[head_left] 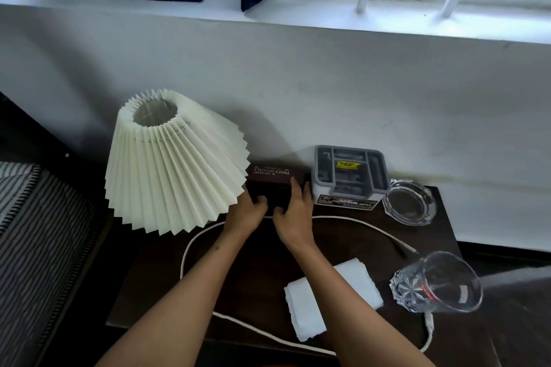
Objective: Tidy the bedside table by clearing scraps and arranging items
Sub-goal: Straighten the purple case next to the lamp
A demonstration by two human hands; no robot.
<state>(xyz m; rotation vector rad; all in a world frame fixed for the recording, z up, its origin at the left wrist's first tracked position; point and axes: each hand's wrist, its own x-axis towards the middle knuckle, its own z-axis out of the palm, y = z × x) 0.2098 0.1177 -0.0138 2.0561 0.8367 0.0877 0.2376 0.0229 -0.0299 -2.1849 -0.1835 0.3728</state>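
Both hands on the glasses case

Left hand [249, 211] and right hand [293, 210] clamp their fingers on the dark glasses case [275, 180], between lamp [173, 164] and grey box [348, 176].

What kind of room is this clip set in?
Probably a bedroom corner: a dark bedside table under a window sill, carrying a pleated lamp, with striped bedding alongside it.

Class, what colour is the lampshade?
Cream-white and pleated, the lampshade shows best in the head view.
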